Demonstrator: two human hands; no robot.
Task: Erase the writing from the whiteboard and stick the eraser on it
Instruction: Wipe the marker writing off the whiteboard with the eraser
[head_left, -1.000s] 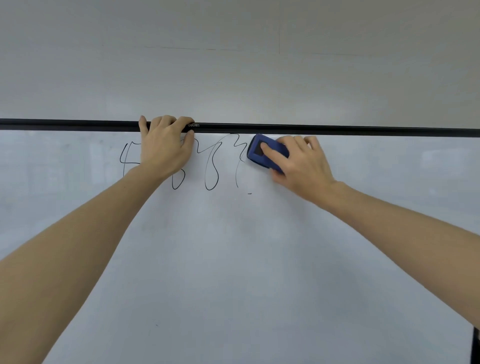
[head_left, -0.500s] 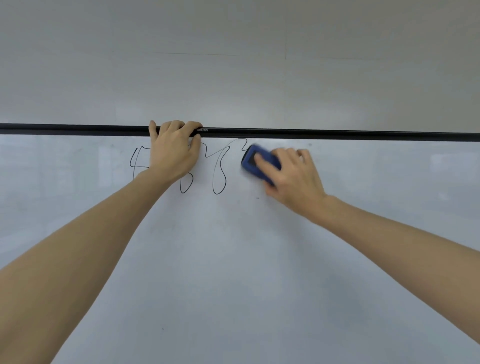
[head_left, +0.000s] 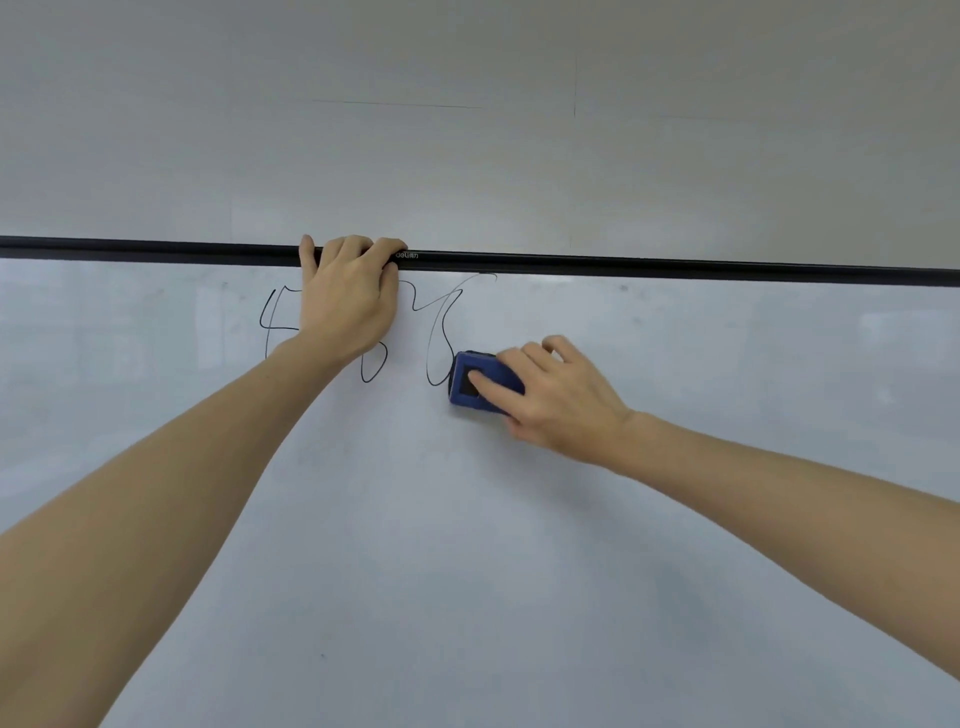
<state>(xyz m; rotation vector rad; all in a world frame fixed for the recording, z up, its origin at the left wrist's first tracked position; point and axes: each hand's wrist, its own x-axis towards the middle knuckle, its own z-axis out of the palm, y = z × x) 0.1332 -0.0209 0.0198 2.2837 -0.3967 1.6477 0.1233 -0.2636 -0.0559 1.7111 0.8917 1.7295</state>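
Note:
The whiteboard (head_left: 467, 545) fills the lower part of the view, with a black top rail (head_left: 675, 270). Black handwritten strokes (head_left: 439, 332) run just under the rail, left of centre; my left hand covers part of them. My left hand (head_left: 348, 296) grips the top rail with its fingers curled over it. My right hand (head_left: 561, 400) presses a blue eraser (head_left: 480, 382) flat against the board, at the lower right end of the remaining strokes. The eraser's right part is hidden under my fingers.
A plain grey wall (head_left: 467, 130) rises above the board's rail. Both forearms reach in from the bottom corners. The board's surface to the right of the eraser shows only faint smudges.
My right hand has slid the eraser down and to the left, and the strokes to the right of the looped one are gone. My left hand has stayed on the rail.

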